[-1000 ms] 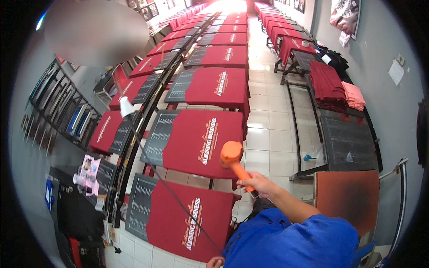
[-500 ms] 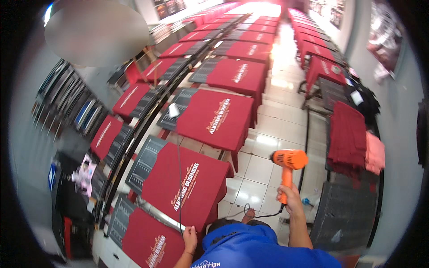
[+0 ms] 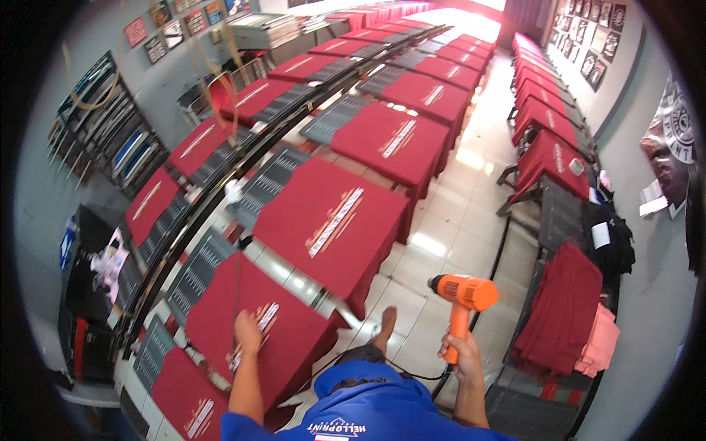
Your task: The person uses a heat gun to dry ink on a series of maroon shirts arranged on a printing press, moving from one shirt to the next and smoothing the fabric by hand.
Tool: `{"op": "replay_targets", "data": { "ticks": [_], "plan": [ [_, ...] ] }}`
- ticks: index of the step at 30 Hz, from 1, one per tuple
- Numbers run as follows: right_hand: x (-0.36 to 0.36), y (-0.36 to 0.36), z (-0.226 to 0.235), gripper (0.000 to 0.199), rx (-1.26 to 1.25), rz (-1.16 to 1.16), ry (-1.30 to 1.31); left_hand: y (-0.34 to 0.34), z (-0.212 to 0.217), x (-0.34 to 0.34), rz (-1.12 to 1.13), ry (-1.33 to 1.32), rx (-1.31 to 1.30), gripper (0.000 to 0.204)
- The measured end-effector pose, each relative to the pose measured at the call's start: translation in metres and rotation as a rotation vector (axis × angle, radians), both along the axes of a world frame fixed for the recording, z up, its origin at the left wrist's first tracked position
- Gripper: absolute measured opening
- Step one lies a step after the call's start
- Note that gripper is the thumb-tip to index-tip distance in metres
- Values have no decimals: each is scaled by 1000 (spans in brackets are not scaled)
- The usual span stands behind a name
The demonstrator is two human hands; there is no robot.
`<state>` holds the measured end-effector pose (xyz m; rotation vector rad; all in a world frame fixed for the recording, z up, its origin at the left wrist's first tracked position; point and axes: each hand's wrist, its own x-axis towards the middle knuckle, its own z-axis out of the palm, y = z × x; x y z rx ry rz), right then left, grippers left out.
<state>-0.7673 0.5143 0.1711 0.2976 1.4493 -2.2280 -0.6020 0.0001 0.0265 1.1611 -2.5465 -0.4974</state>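
Fingers of right hand hug orange heat gun | left hand over red cloth, fingers curled, can't tell around what

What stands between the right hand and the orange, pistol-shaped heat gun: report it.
Nothing visible: the right hand directly grips the handle of the orange, pistol-shaped heat gun. A thin black cord runs below and left of the hand, not between them.

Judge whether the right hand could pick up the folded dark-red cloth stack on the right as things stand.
Probably not just now: the right hand is closed around an orange pistol-shaped heat gun. The folded dark-red cloth stack lies close by, its top uncovered.
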Motion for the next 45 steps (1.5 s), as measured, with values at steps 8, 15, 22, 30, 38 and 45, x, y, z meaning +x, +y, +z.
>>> {"op": "replay_targets", "data": {
  "ticks": [8,15,22,30,38,45],
  "plan": [
    [-197,6,15,27,53,135,32,-21,-1,18,73,-308,-137,21],
    [-330,4,13,26,66,157,23,-60,-8,-34,234,-222,-112,39],
    [-388,-5,28,27,162,304,26,-59,3,-63,420,-51,-576,35],
    [-381,-30,31,29,209,354,18,-38,10,-9,549,-281,-217,24],
    [-392,-19,31,29,229,299,59,118,-22,159,893,-363,-435,26],
    [-470,9,15,28,282,196,151,223,-21,-188,72,-118,-5,29]
  ]
}}
